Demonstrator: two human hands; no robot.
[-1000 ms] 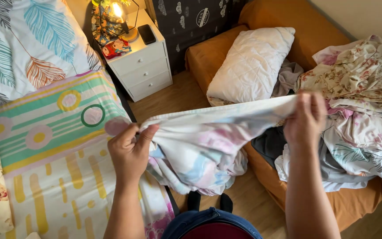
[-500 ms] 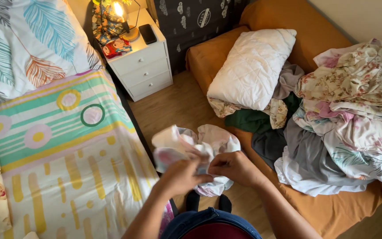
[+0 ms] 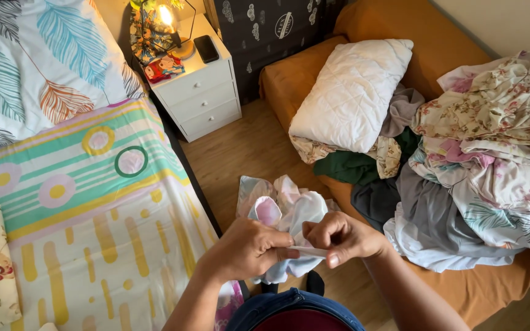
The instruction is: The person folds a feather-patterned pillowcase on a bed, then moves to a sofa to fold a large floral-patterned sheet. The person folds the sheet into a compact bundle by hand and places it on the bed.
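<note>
We hold pale floral cloth half folded over floor between bed and sofa; left hand and right hand pinch its edge together. Laundry heap at sofa's right end looks unfolded.

1. A single view, from a camera on the person's head, looks steeply down over the chest and forearms.
2. It sits close to both hands, left hand and right hand, low in the middle.
3. The bed fills the left side, the orange sofa the right, and the nightstand stands at the top.
</note>
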